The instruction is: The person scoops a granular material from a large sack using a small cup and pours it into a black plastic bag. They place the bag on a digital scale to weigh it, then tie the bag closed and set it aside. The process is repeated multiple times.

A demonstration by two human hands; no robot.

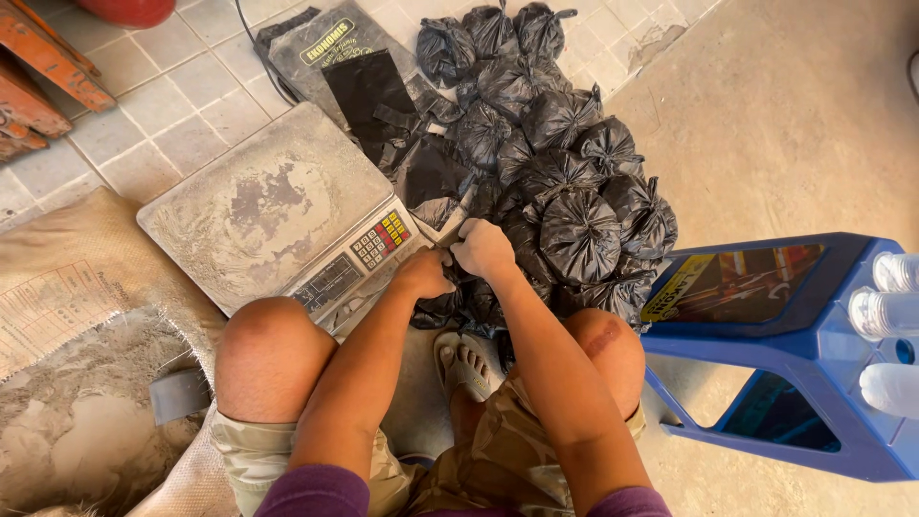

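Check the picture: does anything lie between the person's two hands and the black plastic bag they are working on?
Nothing visible does. The left hand and right hand are already on the black plastic bag, beside the dusty grey weighing scale.

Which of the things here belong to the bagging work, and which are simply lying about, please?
In use: left hand, right hand, black bag, tied bags, scale, powder sack.
Lying about: blue stool, bottles, orange frame.
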